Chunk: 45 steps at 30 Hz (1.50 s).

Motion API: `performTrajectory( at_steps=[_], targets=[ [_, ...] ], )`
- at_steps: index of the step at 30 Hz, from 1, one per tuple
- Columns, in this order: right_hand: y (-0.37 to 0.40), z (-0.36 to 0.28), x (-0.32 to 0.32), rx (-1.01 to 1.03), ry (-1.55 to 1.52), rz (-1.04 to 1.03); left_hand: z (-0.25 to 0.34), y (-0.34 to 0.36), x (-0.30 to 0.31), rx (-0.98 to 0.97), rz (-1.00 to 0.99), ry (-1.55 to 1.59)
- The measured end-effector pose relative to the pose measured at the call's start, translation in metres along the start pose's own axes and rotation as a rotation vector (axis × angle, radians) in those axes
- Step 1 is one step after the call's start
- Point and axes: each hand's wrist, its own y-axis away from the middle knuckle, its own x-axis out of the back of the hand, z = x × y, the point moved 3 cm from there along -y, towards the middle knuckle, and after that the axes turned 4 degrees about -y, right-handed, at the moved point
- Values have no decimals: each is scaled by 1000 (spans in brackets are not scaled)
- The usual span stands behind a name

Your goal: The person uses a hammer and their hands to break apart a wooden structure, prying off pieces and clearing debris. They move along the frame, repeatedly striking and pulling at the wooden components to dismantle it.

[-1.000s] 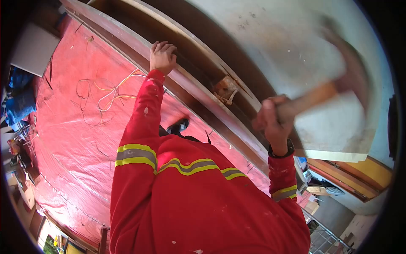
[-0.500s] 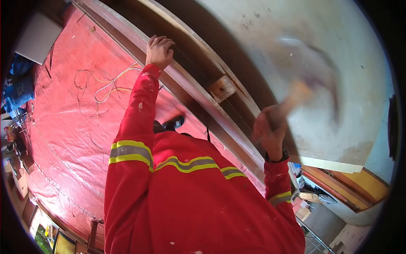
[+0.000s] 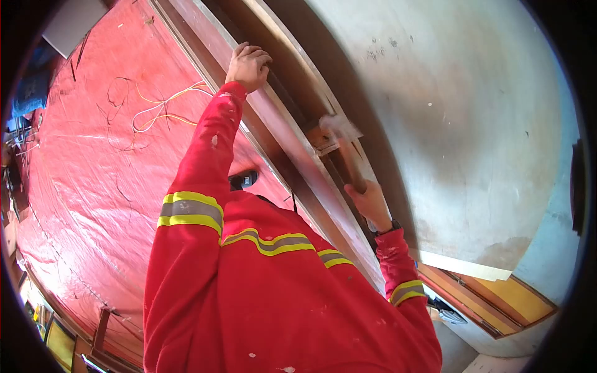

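My left hand (image 3: 248, 66) is closed over the edge of a long wooden beam (image 3: 283, 115), its fingers bent round the top. In my right hand (image 3: 370, 204) is the wooden handle of a hammer (image 3: 352, 155). The hammer's head is blurred by motion and lies over a small wooden block (image 3: 322, 140) set between the beam and a second long board (image 3: 306, 59). Whether the head touches the block cannot be made out.
Red sheeting (image 3: 81, 180) covers the floor at left, with loose wires (image 3: 163, 110) on it. A dark shoe (image 3: 244, 179) shows below the beam. A pale wall (image 3: 472, 155) rises at right, with a wooden frame (image 3: 485, 298) at lower right.
The hammer has swung from over the pale wall down and left to the block, my right hand moving with it. My left hand still rests on the beam. The view has shifted slightly.
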Motion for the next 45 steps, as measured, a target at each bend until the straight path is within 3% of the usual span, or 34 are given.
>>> performTrajectory(
  at_steps=[3, 5, 7, 9, 11, 12, 14, 16, 19, 20, 23, 25, 27, 29, 30, 33, 35, 39, 42, 44, 45],
  targets=[
    [2, -83, 47, -218, -336, 89, -3, -4, 0, -6, 16, -16],
    [13, -110, 74, 328, -539, 301, -5, -3, -1, -2, -3, -18],
    [14, -167, 108, 886, -825, 208, -7, -4, -3, 1, -29, -9],
    [25, -191, 124, 1180, -888, 417, -6, -4, 0, 6, -36, -7],
    [7, -106, 85, 940, -435, 314, -4, -2, -1, 18, -50, -13],
    [-5, -48, 57, 882, 38, 347, -4, -2, -1, 24, -58, -22],
    [-14, 34, 18, -60, 131, -95, -2, -4, 1, 28, -71, -29],
    [-10, 43, -6, -32, 279, -170, -2, -6, 3, 31, -87, -35],
    [0, 17, -7, -132, 24, -216, -4, -4, 2, 16, -41, -48],
    [1, 3, 2, -40, -11, -121, -4, -5, 2, 19, -38, -53],
    [1, -33, 32, -21, -48, 73, -4, -5, 1, 30, -79, -26],
    [7, -68, 57, -33, -273, 119, -2, -4, 0, 21, -75, -35],
    [7, -99, 79, 558, -507, 284, -4, -5, -2, 26, -75, -45],
    [5, -167, 93, 945, -962, 330, -4, -4, 0, 9, -42, -38],
    [5, -165, 94, 1015, -919, 315, -4, -5, 1, -1, -22, -36],
    [-12, -7, 43, 406, -140, 191, -4, -5, 1, 13, -20, -46],
    [-22, 65, 19, -20, 233, -303, -5, -7, 2, 30, -21, -44],
    [-13, 58, -5, -103, 164, -146, -3, -6, 3, 17, -18, -50],
    [-14, -34, 35, 14, -26, 49, -2, -5, 2, 56, -37, -57],
    [-6, -62, 60, -96, -241, 85, -3, -6, 0, 36, -28, -77],
    [-1, -82, 72, 175, -379, 196, -3, -5, -1, 29, -23, -86]
  ],
)
